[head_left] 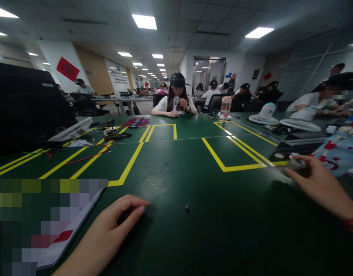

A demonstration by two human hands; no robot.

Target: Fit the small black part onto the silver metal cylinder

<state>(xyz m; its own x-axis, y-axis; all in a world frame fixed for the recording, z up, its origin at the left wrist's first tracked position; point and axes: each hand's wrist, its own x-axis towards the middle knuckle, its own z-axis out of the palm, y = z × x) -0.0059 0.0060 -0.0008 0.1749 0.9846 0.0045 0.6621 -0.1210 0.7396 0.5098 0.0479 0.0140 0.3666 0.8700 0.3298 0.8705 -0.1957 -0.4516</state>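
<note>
While the room hums around the long green table [176,237], the person's left hand [113,226] lies low on the felt, fingers curled loosely inward with the fingertips touching the surface; it grips nothing that I can see. Just to the right of it, a short way off and not touching, a tiny dark screw-like part [187,207] sits alone on the bare green. It lies between the two hands, nearer to the left one. The right hand [317,182] reaches in from the right edge, fingers closed around a small greyish object [297,163] at the table's far right; what that object is I cannot tell, as it is blurred. A red string [352,220] circles that wrist. Just beyond the right hand lies a pale blue sheet with red marks [337,153]. At the left hand's outer side a flat tablet-like device [70,230] rests on the table, its edge close to the wrist.

Yellow tape lines [222,163] mark out rectangles across the felt. Farther up on the left lie red wires [87,156] and a small motor-like part [110,132], well apart from both hands. Across the table a seated person [176,100] holds something small in both hands, a clear bottle [225,109] stands to that person's side, and two white fans [265,114] sit near other people at the right
</note>
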